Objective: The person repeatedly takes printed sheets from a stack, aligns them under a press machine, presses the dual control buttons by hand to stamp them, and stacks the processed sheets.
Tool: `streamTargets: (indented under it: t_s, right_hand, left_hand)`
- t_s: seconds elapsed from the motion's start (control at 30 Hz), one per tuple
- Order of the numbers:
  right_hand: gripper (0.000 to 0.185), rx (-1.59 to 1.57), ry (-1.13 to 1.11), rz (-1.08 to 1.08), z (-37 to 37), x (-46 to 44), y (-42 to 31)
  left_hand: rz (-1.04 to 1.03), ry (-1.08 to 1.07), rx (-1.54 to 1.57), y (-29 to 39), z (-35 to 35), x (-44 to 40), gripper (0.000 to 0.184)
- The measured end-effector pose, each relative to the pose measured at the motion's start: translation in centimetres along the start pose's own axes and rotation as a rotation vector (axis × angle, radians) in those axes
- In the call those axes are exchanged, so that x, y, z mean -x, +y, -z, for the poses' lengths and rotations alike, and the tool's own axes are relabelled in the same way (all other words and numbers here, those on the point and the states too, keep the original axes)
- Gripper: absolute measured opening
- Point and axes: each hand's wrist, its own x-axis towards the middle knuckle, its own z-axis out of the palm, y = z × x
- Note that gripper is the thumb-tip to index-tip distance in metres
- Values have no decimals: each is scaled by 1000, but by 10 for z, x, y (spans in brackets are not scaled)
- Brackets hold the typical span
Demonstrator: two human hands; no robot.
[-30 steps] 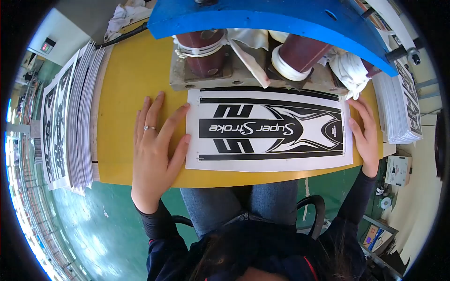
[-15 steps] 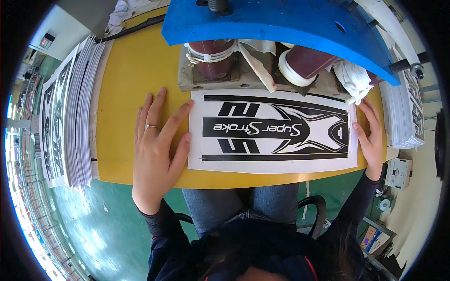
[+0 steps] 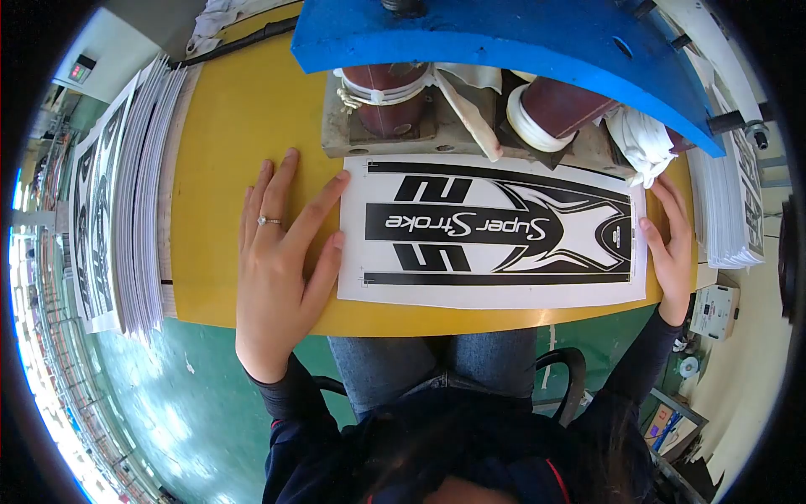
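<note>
A white sheet with black "Super Stroke" graphics [image 3: 495, 231] lies flat on the yellow tabletop [image 3: 227, 151], its lettering upside down in view. My left hand [image 3: 285, 260], with a ring on one finger, rests spread on the table, thumb and index fingertip at the sheet's left edge. At the right edge is my right hand [image 3: 669, 244], its fingers apart and touching the sheet's border; some fingertips sit close to a white cloth. Neither hand grips anything. The sheet's far edge lies along the metal base [image 3: 336, 139] of the machine.
A blue machine plate [image 3: 504, 42] overhangs the table's far side, above dark red cylinders [image 3: 382, 113] and a wrapped white cloth [image 3: 640, 139]. Stacks of printed sheets stand at the left [image 3: 138, 202] and right [image 3: 730, 193]. A black cable [image 3: 243, 42] runs at the back left.
The sheet, my right hand and the machine appear shifted slightly right in view. The far black stripe beside the metal base no longer shows. Both hands stay at the sheet's ends.
</note>
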Motion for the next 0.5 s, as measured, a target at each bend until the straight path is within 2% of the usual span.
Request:
streamTargets:
  t_s: [0.5]
  right_hand:
    - [50, 4, -1, 8, 1, 1, -1]
  left_hand:
    - [6, 10, -9, 2, 0, 0, 44]
